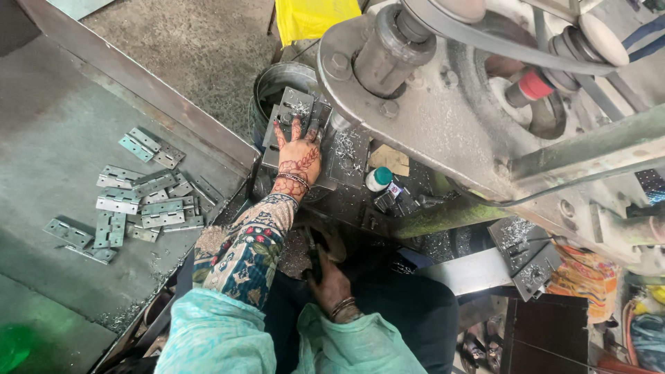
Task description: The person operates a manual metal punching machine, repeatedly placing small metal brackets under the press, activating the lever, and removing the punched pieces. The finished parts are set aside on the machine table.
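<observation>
Nearest me, my right hand sits low at six o'clock, fingers curled around something dark I cannot make out. My left hand reaches to twelve o'clock, fingers spread flat on a grey metal hinge plate in the press's steel fixture. At nine o'clock a heap of grey metal hinges lies on the steel bench; whether they are finished I cannot tell.

Left hand lies flat, fingers spread, on a grey metal plate under the big grimy press machine. Right hand sits low in the lap, gripping something dark I can't make out. Loose silver metal hinges are piled on the grey desk, near its right edge.
</observation>
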